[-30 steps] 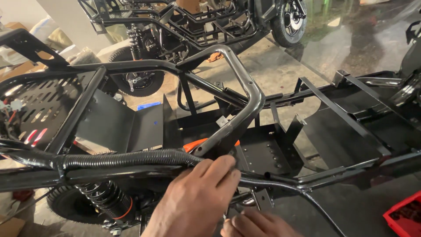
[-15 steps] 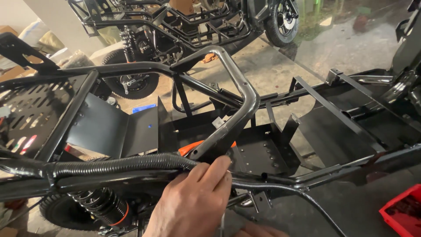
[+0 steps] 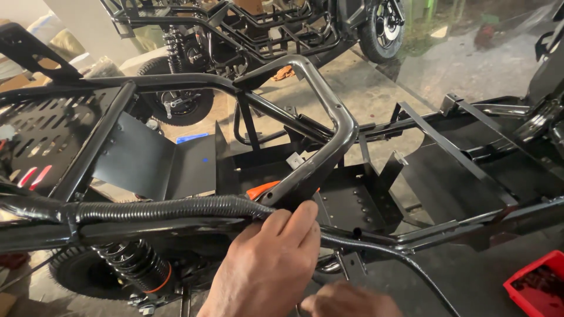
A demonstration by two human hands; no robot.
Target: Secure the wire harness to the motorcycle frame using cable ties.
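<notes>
The ribbed black cable conduit [image 3: 176, 207] runs along the near rail of the black vehicle frame [image 3: 100, 135], lying on top of that rail from the left edge to the base of the bent roll tube [image 3: 329, 117], then dropping past the rail towards the lower right. The left hand [image 3: 267, 267] rests on the conduit just where it meets the foot of that tube; its fingers are loosely curled, spread over the conduit and rail and pressing on them, though whether they close right round it cannot be told from above. The right hand [image 3: 346, 300] shows only partly at the bottom edge, below the conduit and blurred, so how far open it is and whether it has hold of anything cannot be told. Behind the conduit, an orange piece [image 3: 261, 189] peeks out beside the tube's foot. Below the conduit, a coil-spring shock absorber [image 3: 138, 267] slants down beside a tyre [image 3: 79, 273]. Well to the right of the conduit, a red bin [image 3: 537, 285] sits at the corner. Far beyond the conduit stands a second frame with wheels [image 3: 385, 23].
</notes>
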